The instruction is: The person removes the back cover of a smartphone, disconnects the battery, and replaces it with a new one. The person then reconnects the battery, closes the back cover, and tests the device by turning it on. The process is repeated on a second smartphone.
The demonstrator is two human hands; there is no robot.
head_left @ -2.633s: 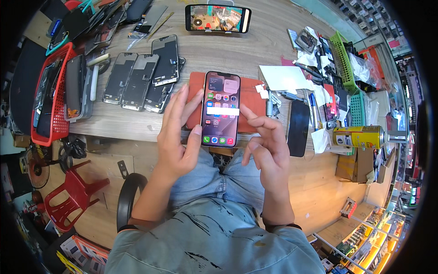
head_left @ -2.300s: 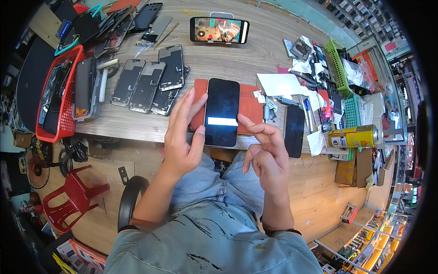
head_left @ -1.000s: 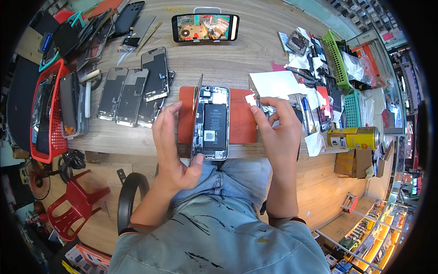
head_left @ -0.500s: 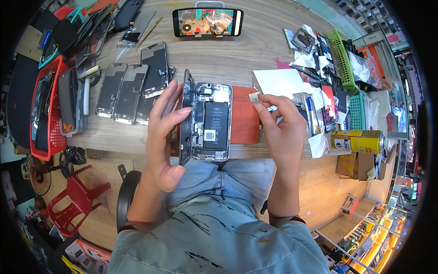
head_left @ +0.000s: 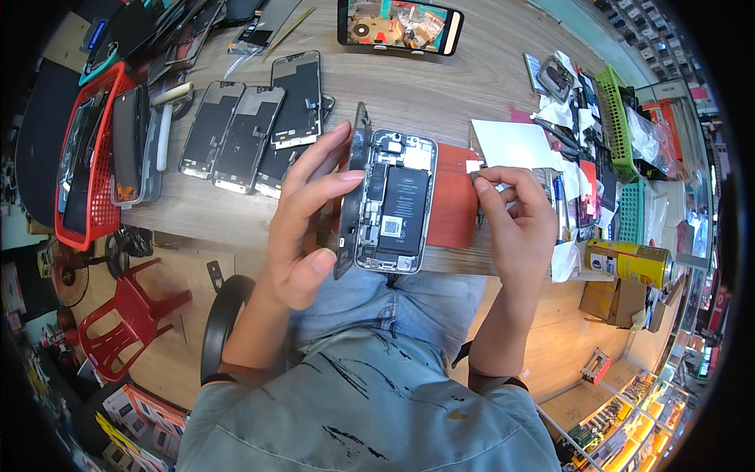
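An opened smartphone [head_left: 397,200] lies at the middle front of the table with its black battery [head_left: 403,206] and inner parts bare. Its screen [head_left: 354,193] stands hinged up along the left side. My left hand [head_left: 303,216] holds that screen upright, fingers against its outer face and edge. To the right of the phone, my right hand [head_left: 515,212] is closed in a pinch on a small pale, flat piece [head_left: 473,166]. The fingertips partly cover the piece, so its exact kind does not show. Beneath the phone is an orange-red mat [head_left: 454,200].
Several loose phone screens [head_left: 248,138] lie to the left, near a red basket [head_left: 90,157]. A propped-up phone [head_left: 401,25] stands at the back. On the right are a white sheet [head_left: 515,145], tools, green baskets [head_left: 616,126] and a yellow can [head_left: 629,263].
The whole view has shifted, so the table's things sit further right and slightly higher. My left hand still holds the screen; the right fingers have curled further over the small piece.
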